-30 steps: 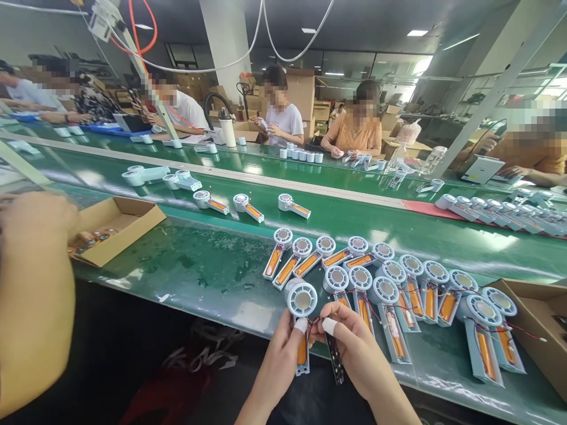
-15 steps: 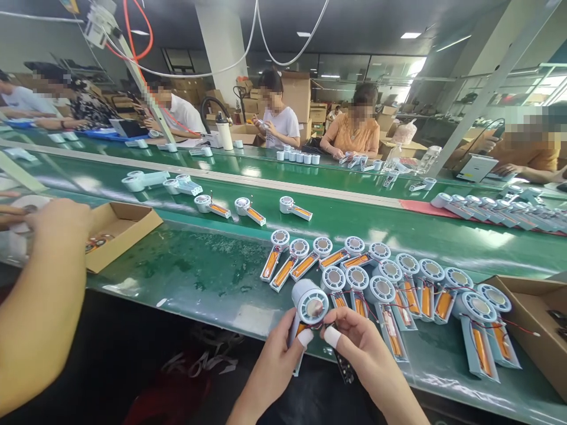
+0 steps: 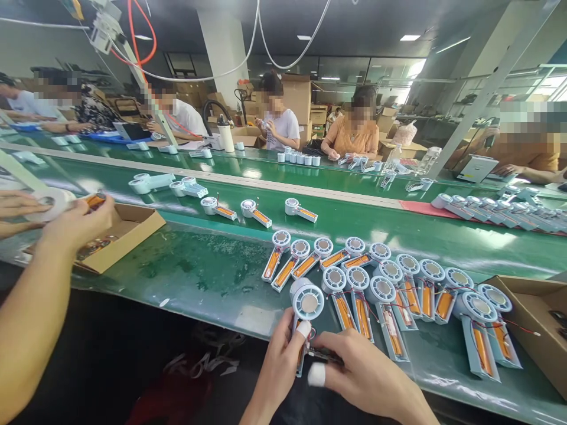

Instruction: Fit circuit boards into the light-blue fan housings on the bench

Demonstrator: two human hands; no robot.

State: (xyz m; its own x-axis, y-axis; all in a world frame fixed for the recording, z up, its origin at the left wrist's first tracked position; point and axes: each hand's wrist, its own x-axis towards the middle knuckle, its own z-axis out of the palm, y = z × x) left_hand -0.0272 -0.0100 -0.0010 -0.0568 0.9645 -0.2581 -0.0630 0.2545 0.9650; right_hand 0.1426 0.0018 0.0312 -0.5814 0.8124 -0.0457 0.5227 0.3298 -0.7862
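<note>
My left hand (image 3: 280, 357) is closed around the handle of a pale blue handheld fan (image 3: 309, 300), its round head tilted up towards me. A white cover wraps the thumb. Thin red wires curl beside that thumb. My right hand (image 3: 370, 369) is closed by the handle on a small dark circuit board (image 3: 326, 355), mostly hidden under the fingers. Its thumb, also in a white cover, points left. Just beyond my hands lie several similar fans (image 3: 381, 289), their open handles showing orange batteries (image 3: 344, 313).
At left, a co-worker's hand (image 3: 66, 227) holds an orange piece beside a white tape roll (image 3: 55, 203), over a cardboard box (image 3: 128, 242). Another cardboard box (image 3: 531, 319) stands at right. Several fans (image 3: 256, 212) lie on the green conveyor belt (image 3: 354, 218). People sit across it.
My right hand has turned and dropped slightly, bringing the circuit board from hanging down to lying across by the handle. The co-worker's hand at left now shows an orange piece.
</note>
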